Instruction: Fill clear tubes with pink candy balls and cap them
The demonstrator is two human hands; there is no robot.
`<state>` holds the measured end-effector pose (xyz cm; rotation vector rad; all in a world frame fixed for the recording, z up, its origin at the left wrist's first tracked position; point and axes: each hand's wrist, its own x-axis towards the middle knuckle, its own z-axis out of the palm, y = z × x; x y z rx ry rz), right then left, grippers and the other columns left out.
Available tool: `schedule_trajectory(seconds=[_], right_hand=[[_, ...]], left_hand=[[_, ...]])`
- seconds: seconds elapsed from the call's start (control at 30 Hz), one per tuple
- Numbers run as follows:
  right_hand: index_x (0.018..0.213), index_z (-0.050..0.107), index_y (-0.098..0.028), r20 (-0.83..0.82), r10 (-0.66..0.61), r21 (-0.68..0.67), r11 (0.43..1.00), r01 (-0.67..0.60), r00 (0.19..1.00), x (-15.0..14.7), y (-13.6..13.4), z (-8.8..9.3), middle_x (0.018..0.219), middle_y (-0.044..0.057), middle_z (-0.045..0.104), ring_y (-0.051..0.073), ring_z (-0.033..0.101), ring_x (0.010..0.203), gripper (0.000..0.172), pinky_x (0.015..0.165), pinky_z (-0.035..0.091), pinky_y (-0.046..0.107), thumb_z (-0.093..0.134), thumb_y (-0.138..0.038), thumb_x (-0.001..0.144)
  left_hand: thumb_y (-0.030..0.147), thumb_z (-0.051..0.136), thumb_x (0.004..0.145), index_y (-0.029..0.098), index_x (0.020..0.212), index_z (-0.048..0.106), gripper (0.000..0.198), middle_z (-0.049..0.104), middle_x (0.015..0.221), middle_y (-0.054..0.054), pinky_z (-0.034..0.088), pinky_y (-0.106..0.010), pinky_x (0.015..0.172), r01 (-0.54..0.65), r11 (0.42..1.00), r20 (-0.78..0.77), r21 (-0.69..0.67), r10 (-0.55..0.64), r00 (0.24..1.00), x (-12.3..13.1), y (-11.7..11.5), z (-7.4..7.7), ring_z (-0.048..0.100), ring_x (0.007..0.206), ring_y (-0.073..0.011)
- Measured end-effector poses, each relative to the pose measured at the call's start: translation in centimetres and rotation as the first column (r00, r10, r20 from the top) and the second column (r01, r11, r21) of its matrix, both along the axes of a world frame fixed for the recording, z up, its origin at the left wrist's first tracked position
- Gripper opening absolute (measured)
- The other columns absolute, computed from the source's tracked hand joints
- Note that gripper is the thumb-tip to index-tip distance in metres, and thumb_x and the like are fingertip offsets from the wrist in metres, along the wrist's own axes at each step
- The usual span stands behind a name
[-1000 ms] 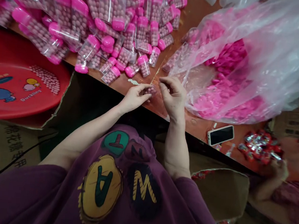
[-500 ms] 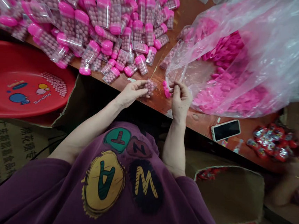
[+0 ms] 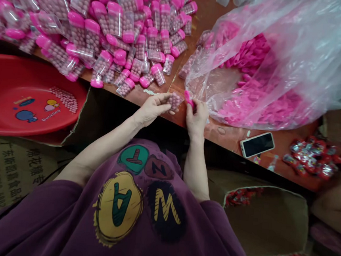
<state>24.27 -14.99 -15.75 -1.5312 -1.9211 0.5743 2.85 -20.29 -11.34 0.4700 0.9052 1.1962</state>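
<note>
Between the fingers of my left hand (image 3: pixel 155 107) is a small clear container of pink candy balls (image 3: pixel 175 101), its near end covered by the fingers. My right hand (image 3: pixel 198 115) pinches a bright pink cap (image 3: pixel 188 99) just to the right of that container, with a small gap between the two. Beyond my hands lies a big heap of filled clear containers with pink caps (image 3: pixel 117 19). On the right, a translucent plastic bag (image 3: pixel 309 44) holds many loose pink caps (image 3: pixel 251 51).
A red basin (image 3: pixel 0 89) with pink balls stands at the left. On the right of the table are a phone (image 3: pixel 257 145) and red foil-wrapped pieces (image 3: pixel 314 156). A cardboard box (image 3: pixel 266 224) stands below the edge. Another person's arm (image 3: pixel 337 202) is at far right.
My right hand has moved left from the bag's edge and now grips the pink cap beside the container. My left hand has shifted slightly right with its container. The other person's arm moved.
</note>
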Motion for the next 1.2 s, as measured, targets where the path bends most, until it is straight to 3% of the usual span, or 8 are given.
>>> schedule_trajectory(seconds=[0.1,0.2,0.33,0.5,0.6,0.87,1.1,1.2], right_hand=[[0.127,0.068,-0.022,-0.354,-0.117,-0.126,0.989,0.077,0.928,-0.2,-0.1,1.0,0.096,0.003,0.070,0.014,0.065,0.077,0.043,0.075,0.060,0.031,0.065,-0.054,0.099],[0.121,0.069,-0.026,-0.536,-0.128,-0.227,0.974,0.003,0.834,-1.2,-0.4,3.1,0.101,0.001,0.073,0.011,0.066,0.074,0.041,0.068,0.059,0.026,0.067,-0.060,0.098],[0.118,0.074,-0.027,-0.512,-0.017,-0.208,0.973,-0.105,0.859,-2.9,-1.1,6.4,0.099,0.001,0.074,0.012,0.069,0.078,0.038,0.073,0.062,0.029,0.064,-0.059,0.102],[0.124,0.076,-0.027,-0.266,0.152,-0.049,0.984,-0.171,0.952,-3.2,-1.7,9.0,0.119,0.007,0.073,0.019,0.073,0.104,0.036,0.093,0.065,0.041,0.057,-0.053,0.107],[0.127,0.076,-0.027,-0.205,0.206,-0.019,0.977,-0.214,0.957,-2.8,-1.6,9.2,0.121,0.008,0.072,0.022,0.073,0.109,0.034,0.096,0.065,0.046,0.062,-0.049,0.105],[0.125,0.078,-0.028,-0.323,0.203,-0.049,0.972,-0.230,0.924,-2.7,-1.1,8.8,0.114,0.005,0.078,0.021,0.075,0.104,0.038,0.098,0.066,0.045,0.062,-0.055,0.104],[0.123,0.078,-0.029,-0.542,0.029,-0.189,0.970,-0.156,0.840,-2.7,-0.8,8.7,0.096,-0.001,0.078,0.012,0.069,0.072,0.044,0.071,0.064,0.030,0.069,-0.064,0.097],[0.121,0.079,-0.030,-0.508,0.039,-0.154,0.979,-0.135,0.861,-2.8,-1.2,9.4,0.099,0.000,0.078,0.012,0.070,0.075,0.039,0.075,0.065,0.032,0.070,-0.060,0.098]], left_hand=[[0.018,0.079,0.084,0.017,0.122,0.072,0.039,0.079,0.120,-0.009,0.067,-0.034,0.087,0.008,1.000,0.029,-0.030,-0.007,1.000,0.0,-0.1,0.5,0.081,0.095,-0.0191],[0.024,0.078,0.091,0.018,0.120,0.072,0.030,0.079,0.118,-0.008,0.067,-0.035,0.085,0.024,0.997,0.026,-0.070,-0.022,0.999,0.3,-0.3,1.3,0.081,0.095,-0.0193],[0.027,0.080,0.093,0.018,0.115,0.072,0.026,0.079,0.111,-0.006,0.067,-0.034,0.083,0.020,0.996,0.036,-0.087,-0.017,0.999,1.1,-0.6,2.0,0.081,0.090,-0.0182],[0.028,0.082,0.092,0.017,0.111,0.073,0.024,0.078,0.107,-0.006,0.066,-0.035,0.083,0.012,0.995,0.005,-0.096,-0.012,1.000,1.5,-0.8,2.5,0.079,0.090,-0.0176],[0.027,0.085,0.089,0.017,0.112,0.074,0.027,0.079,0.105,-0.006,0.064,-0.032,0.078,0.030,0.995,0.047,-0.093,-0.025,0.999,1.4,-0.9,2.9,0.079,0.089,-0.0174],[0.028,0.087,0.085,0.018,0.106,0.072,0.028,0.081,0.099,-0.005,0.055,-0.023,0.064,0.004,0.997,0.090,-0.079,0.003,0.996,1.7,-0.9,3.8,0.075,0.081,-0.0134],[0.032,0.087,0.086,0.019,0.109,0.074,0.030,0.080,0.102,-0.005,0.053,-0.023,0.066,-0.010,0.999,0.081,-0.036,0.013,0.997,1.7,-0.7,4.2,0.073,0.083,-0.0128],[0.031,0.086,0.088,0.018,0.108,0.074,0.027,0.079,0.101,-0.005,0.052,-0.023,0.065,-0.024,0.999,0.081,-0.049,0.027,0.996,1.9,-0.6,4.4,0.072,0.082,-0.0119]])
